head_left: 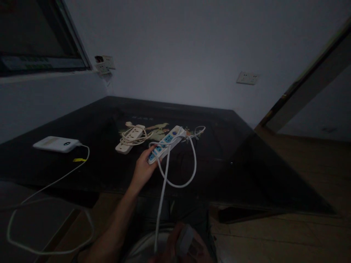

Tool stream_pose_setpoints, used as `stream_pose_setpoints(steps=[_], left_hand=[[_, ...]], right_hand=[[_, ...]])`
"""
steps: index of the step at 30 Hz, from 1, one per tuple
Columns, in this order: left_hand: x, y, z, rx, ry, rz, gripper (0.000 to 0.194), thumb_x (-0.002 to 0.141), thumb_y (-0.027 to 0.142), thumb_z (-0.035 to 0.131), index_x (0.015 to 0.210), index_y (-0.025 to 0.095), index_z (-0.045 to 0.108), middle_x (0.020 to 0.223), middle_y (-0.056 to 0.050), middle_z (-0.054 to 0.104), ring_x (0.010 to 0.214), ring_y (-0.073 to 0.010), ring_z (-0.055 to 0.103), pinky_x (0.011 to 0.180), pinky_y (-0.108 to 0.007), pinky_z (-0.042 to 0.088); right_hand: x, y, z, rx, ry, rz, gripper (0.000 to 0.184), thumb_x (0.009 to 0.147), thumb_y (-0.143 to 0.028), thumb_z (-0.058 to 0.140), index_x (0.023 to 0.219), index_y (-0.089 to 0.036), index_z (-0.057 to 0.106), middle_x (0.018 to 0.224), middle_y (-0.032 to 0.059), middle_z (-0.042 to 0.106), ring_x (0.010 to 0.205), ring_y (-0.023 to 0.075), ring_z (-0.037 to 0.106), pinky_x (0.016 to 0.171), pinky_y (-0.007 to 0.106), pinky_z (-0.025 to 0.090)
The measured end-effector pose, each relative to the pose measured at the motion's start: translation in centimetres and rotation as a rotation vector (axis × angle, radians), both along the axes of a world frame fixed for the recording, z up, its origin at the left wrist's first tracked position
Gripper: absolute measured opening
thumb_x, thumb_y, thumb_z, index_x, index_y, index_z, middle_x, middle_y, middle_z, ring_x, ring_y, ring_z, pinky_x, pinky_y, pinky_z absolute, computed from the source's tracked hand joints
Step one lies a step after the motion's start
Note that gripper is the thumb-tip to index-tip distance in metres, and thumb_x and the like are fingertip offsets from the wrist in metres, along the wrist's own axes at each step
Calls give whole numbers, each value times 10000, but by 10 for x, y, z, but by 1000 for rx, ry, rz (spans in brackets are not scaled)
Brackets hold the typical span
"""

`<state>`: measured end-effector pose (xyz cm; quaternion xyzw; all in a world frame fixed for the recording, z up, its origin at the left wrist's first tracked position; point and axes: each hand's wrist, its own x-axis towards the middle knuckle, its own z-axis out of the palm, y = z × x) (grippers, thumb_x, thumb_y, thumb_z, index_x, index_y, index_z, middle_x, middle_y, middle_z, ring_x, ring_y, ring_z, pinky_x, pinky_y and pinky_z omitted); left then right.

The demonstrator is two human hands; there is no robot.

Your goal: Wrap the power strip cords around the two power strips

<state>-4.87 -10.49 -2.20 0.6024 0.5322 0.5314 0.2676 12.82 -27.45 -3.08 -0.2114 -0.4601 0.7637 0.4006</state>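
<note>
My left hand point(144, 163) grips the near end of a white power strip point(178, 132) with blue sockets, which slants away from me over the dark table. Its white cord point(195, 160) loops to the right, and a stretch of it drops past the table's front edge toward my lap. Low in the view, my right hand point(172, 243) is closed around a pale, blocky plug point(185, 238), blurred and dim. Left of the power strip lies a second, cream-coloured power strip point(133, 136) with its own cord wound around it.
A white power bank point(56, 144) lies at the table's left, its thin cable point(59, 179) hanging over the front edge with a yellow tag point(79, 160). Wall sockets point(247, 77) are on the back wall, with more sockets point(105, 65) near the left corner. The dark table point(219, 182) has a glossy top.
</note>
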Motion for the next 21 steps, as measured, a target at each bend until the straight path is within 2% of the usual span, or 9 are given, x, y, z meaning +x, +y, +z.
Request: stream_pose_setpoints(steps=[5,7,10,11,14,15,17,19,21], left_hand=[[2,-8,0,131,84,-7,525,758,295,646,1261,192,539,1219,-97,569,1155,-243,540,1006,-395,413],[1,-14,-4,137,97,5,504,775,293,633,1260,203,528,1227,-92,560,1168,-242,532,1007,-398,414],[0,-24,-15,132,104,19,496,788,294,629,1264,215,514,1246,-87,543,1189,-247,520,1016,-408,411],[0,-27,-18,131,104,15,499,791,294,629,1269,219,509,1253,-86,538,1195,-248,517,1018,-407,411],[3,-36,-24,136,109,-4,505,796,295,632,1279,229,501,1273,-86,529,1209,-250,512,1021,-403,414],[4,-38,-25,136,113,-7,505,796,296,633,1280,231,502,1277,-87,528,1213,-252,510,1020,-402,416],[6,-42,-25,132,123,-3,504,796,300,635,1278,230,507,1273,-91,531,1210,-255,514,1011,-397,425],[8,-45,-24,119,132,-4,503,804,295,626,1287,226,503,1264,-92,537,1203,-251,520,1000,-387,435],[10,-46,-23,118,137,-1,503,807,291,624,1290,225,503,1261,-89,544,1198,-245,525,1000,-379,437]], right_hand=[[34,23,32,55,193,-308,325,825,-559,576,880,-239,559,624,-25,565,515,109,550,547,246,473],[53,45,46,90,223,-608,221,841,-454,606,923,-253,566,606,-50,507,491,81,486,466,182,409],[80,85,57,96,-42,-864,380,724,-300,753,1053,-275,566,768,-46,518,578,55,484,506,153,418],[88,100,57,97,-166,-859,436,675,-267,784,1060,-265,579,770,-49,497,561,47,456,462,134,379],[103,146,50,104,-316,-860,309,703,-350,736,947,-188,637,599,-87,361,428,23,286,348,118,240],[105,161,46,108,-352,-861,307,705,-368,723,927,-172,643,554,-96,331,405,28,277,331,125,243],[108,189,39,83,-457,-825,343,715,-380,706,967,-161,628,553,-71,440,430,66,418,346,151,353],[106,212,31,-29,-525,-689,411,740,-396,691,1075,-187,577,579,-45,554,438,100,517,356,179,418],[102,227,22,-93,-543,-596,415,758,-418,684,1078,-182,564,537,-26,591,395,123,540,354,208,443]])
